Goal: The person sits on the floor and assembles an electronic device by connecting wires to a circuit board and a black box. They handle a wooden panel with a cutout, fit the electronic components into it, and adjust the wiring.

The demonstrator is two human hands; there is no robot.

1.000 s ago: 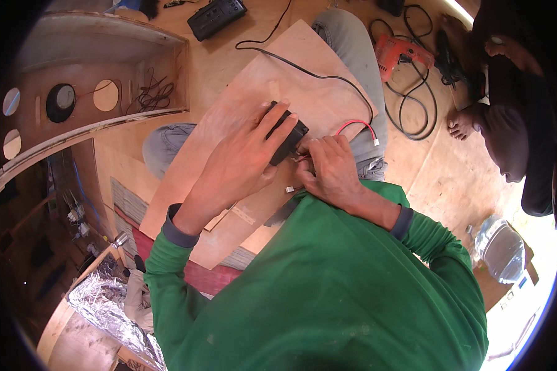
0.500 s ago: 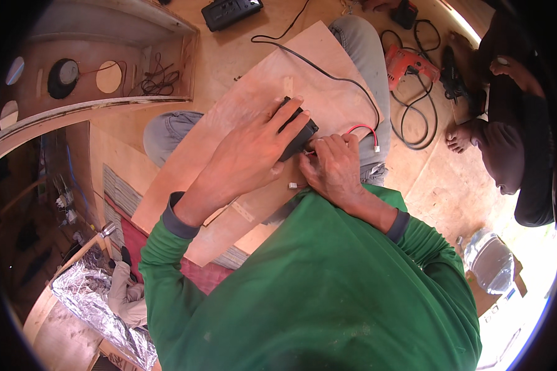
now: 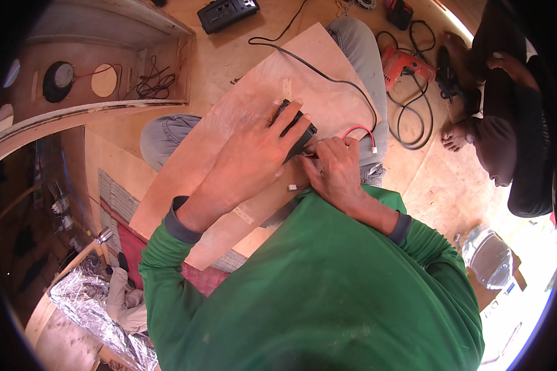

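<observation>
My left hand (image 3: pixel 254 154) is closed over a small black box-shaped device (image 3: pixel 298 137), fingers lying across its top. The device rests on a thin wooden board (image 3: pixel 229 133) across my lap. At the device's near right side, my right hand (image 3: pixel 335 164) pinches thin wires, largely hidden by its fingers. A red and black lead (image 3: pixel 358 128) loops out beyond that hand and ends in a white plug. Another white connector (image 3: pixel 292 187) lies on the board between my wrists. A black cable (image 3: pixel 315 65) runs over the board's far part.
An open wooden box with round holes (image 3: pixel 93 105) stands at the left, wires and a round black part inside. Far off lies a black device (image 3: pixel 228 13). At the right are a red power tool (image 3: pixel 407 67) with a looped cord and another person's foot (image 3: pixel 457 136).
Both hands keep nearly the same place and grip around the device. The view has shifted slightly. Another person's hand at the far edge, beside the red and black battery-like block, has gone from view.
</observation>
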